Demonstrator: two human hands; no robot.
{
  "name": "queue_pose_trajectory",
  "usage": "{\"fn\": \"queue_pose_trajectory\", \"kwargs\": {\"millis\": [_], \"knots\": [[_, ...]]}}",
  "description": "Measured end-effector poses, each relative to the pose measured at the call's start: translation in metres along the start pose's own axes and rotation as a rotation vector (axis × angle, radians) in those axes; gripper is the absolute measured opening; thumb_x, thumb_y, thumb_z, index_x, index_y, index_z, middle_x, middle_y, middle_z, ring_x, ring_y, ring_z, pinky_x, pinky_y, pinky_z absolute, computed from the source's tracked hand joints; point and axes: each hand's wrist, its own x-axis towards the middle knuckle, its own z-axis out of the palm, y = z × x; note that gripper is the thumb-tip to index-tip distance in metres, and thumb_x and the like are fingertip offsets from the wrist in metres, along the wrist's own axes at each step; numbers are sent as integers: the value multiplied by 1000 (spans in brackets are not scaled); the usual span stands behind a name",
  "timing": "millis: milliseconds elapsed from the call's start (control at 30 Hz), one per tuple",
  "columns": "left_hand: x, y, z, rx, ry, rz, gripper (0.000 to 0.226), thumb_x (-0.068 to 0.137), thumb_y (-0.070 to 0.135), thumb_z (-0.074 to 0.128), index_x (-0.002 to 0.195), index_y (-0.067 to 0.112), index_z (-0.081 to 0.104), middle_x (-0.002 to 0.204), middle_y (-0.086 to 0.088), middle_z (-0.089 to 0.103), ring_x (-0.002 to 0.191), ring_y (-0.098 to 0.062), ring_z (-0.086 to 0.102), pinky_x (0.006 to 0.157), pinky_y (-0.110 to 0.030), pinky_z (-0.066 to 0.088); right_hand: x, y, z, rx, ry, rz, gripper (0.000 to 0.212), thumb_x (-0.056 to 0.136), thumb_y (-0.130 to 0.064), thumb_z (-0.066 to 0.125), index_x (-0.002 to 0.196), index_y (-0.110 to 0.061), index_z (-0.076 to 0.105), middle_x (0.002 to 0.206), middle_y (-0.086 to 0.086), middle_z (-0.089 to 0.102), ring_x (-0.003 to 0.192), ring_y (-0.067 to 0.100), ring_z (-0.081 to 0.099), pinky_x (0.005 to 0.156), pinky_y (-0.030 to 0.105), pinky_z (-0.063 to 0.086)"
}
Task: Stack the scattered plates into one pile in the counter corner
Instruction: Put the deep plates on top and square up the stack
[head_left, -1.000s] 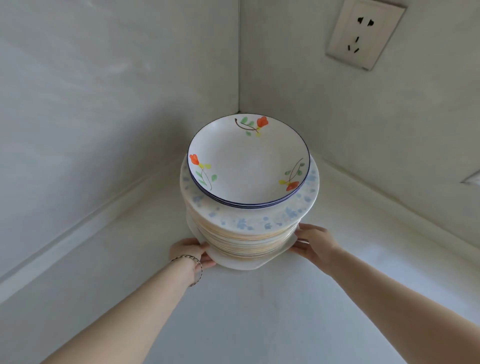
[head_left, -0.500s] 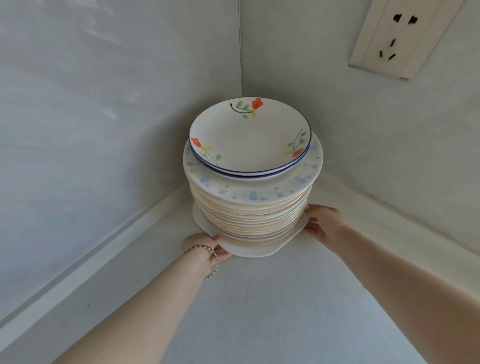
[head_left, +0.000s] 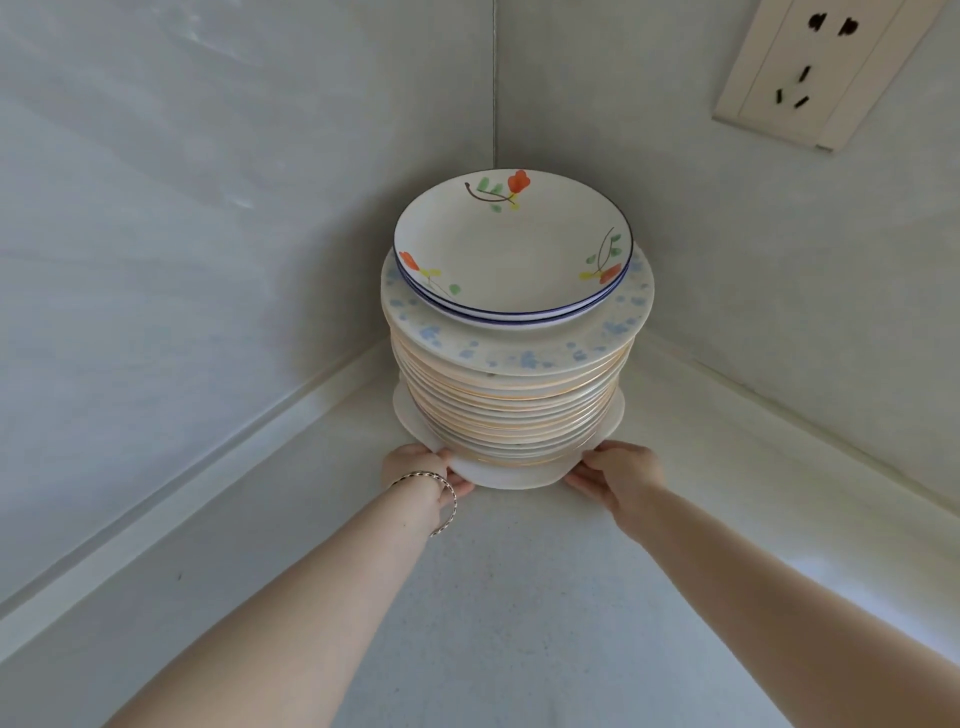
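Pile (head_left: 511, 395) now nearer wall corner (head_left: 494, 104); left hand (head_left: 415, 467) and right hand (head_left: 621, 467) clamp grips on bottom plate (head_left: 504, 475); final seating, gentle release next.

Wall socket (head_left: 815, 73) upper right; bracelet (head_left: 441, 493) on wrist.

Pile (head_left: 511, 402) between left hand (head_left: 420, 467), right hand (head_left: 621, 470)

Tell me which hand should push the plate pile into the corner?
Neither alone, probably: left hand and right hand each grip the bottom plate at its front rim, one per side; use both.
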Motion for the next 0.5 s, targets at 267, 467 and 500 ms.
{"fn": "queue_pose_trajectory", "kwargs": {"millis": [267, 467, 500], "knots": [[-4, 6, 4, 11, 0, -13, 23, 87, -16, 48, 70, -1, 46, 67, -22, 52, 58, -29, 54, 72, -52, 49, 13, -5, 7, 11, 84, -12, 24, 89, 11, 42, 73, -1, 56, 75, 14, 61, 67, 25, 61, 44, 29, 57], [-13, 10, -1, 104, -27, 15, 10, 89, -12, 50, 87, -3, 53, 74, -26, 57, 64, -32, 59, 84, -50, 51, 6, -13, 5, -66, 57, 10, 17, 89, 12, 44, 95, 6, 58, 73, 15, 62, 63, 25, 62, 39, 25, 55], [-11, 14, 1, 148, -11, 39, 12, 90, -9, 49, 100, -4, 55, 88, -28, 62, 77, -36, 64, 88, -49, 51, 4, -18, 1, -105, 68, 16, 17, 89, 10, 46, 100, 8, 59, 69, 14, 64, 59, 23, 63, 39, 23, 54]]}}
